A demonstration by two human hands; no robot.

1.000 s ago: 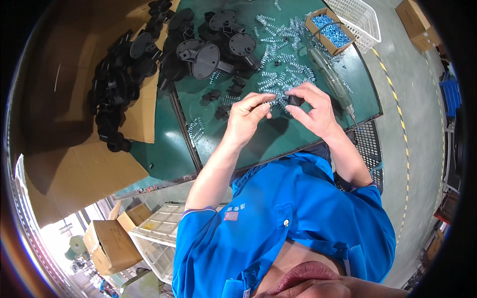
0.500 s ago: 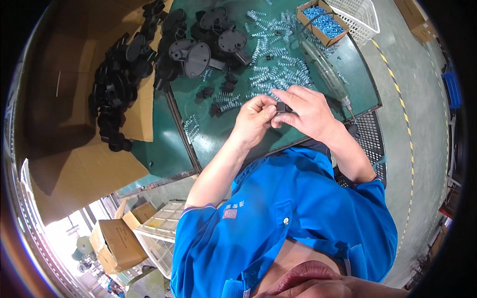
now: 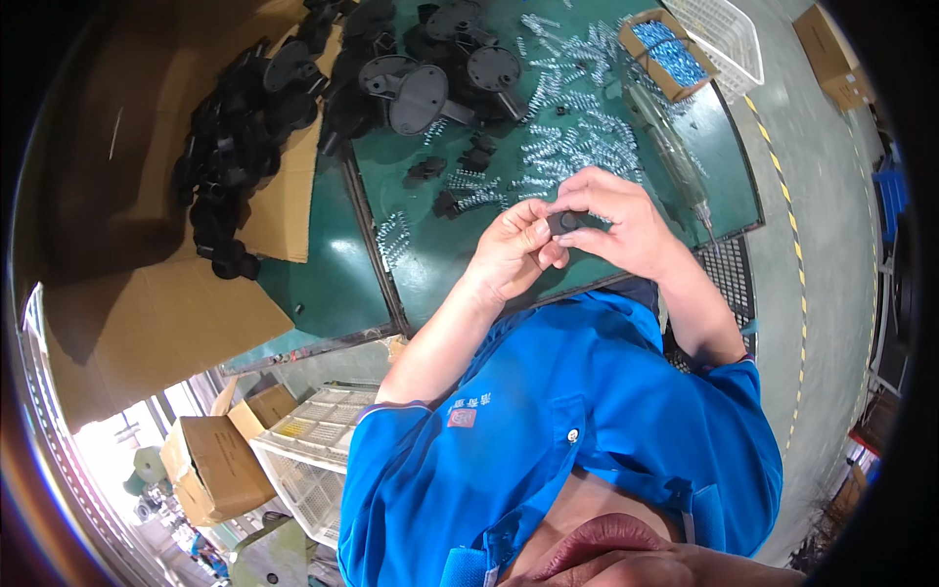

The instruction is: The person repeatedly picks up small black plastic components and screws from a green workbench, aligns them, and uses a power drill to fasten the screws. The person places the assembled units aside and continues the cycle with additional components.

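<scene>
Part: small black part (image 3: 565, 221) being pinched between both hands above the green bench (image 3: 440, 264)
Left hand (image 3: 511, 252): fingers grasping its left edge
Right hand (image 3: 626, 227): fingers gripping its top
Progress: seemingly midway; springs (image 3: 577, 147) and black discs (image 3: 430, 88) are still waiting
Change: hands are sitting lower, closer together than before

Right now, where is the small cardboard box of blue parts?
In the head view, the small cardboard box sits at the green table's far right, beside the white basket.
</scene>
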